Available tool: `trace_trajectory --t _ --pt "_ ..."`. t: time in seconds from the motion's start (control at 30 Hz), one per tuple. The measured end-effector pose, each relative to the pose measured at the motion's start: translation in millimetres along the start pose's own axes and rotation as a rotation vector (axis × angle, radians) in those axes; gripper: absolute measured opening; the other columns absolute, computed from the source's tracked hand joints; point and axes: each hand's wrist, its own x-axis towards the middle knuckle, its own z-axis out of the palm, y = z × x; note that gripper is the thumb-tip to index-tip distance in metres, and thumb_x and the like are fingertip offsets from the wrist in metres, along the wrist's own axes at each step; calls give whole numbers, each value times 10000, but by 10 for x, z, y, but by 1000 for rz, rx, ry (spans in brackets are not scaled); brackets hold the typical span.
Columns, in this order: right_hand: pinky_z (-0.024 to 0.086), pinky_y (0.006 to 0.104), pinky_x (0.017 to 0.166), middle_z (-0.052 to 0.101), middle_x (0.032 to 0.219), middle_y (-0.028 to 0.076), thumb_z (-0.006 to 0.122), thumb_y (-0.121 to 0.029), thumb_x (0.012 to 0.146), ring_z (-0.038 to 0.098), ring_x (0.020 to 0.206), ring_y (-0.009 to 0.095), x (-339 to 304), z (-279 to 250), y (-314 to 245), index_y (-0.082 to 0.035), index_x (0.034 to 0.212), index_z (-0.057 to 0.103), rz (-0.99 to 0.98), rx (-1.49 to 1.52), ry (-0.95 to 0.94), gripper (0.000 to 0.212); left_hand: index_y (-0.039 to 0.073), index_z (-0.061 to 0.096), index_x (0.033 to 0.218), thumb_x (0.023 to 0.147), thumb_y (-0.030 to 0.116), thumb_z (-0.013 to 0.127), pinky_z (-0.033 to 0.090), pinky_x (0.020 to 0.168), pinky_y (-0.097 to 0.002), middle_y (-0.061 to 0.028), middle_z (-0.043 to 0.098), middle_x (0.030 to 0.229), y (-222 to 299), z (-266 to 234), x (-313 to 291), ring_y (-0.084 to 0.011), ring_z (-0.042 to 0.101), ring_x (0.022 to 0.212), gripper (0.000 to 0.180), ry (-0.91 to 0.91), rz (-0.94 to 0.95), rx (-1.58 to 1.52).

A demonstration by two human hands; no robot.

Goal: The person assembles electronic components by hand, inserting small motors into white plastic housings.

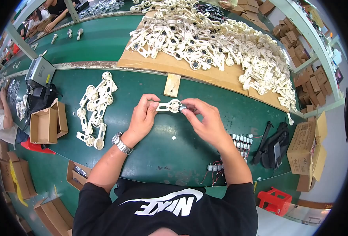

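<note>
Over the middle of the green table, my left hand (pixel 143 117) pinches a cream plastic housing (pixel 164 106) by its slotted arm. Its round end points to the right. My right hand (pixel 206 122) is closed on a small dark and silver part (pixel 181 108) against that round end; the fingers partly cover it, so its exact kind is hard to tell. To the left of my left forearm lies a loose group of similar cream housings (pixel 97 107). Beside my right forearm are rows of small silver motors (pixel 241 142) with thin red wires.
A large heap of cream housings (pixel 217 47) covers a cardboard sheet (pixel 138 61) at the back. A wooden block (pixel 172 85) sits beyond my hands. Open cartons (pixel 43 126) stand left, a black bag (pixel 275 146) and carton (pixel 301 147) right. Other people work at the far left.
</note>
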Motion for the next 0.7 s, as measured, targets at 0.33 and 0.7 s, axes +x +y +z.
trace_trajectory --t 0.33,0.7 --pt "540 419 731 659 918 98 810 -90 843 630 849 308 -56 196 30 -44 1109 695 -198 -476 13 293 27 473 1252 1089 156 579 420 571 -297 -64 627 705 50 85 -71 -110 502 608 233 15 12 73" --pt "525 432 765 635 950 114 751 -2 852 617 883 329 -65 226 66 -35 1107 634 -214 -392 -15 282 45 393 1492 1065 143 607 425 537 -353 -120 623 666 215 194 -136 -247 546 527 487 42 29 278"
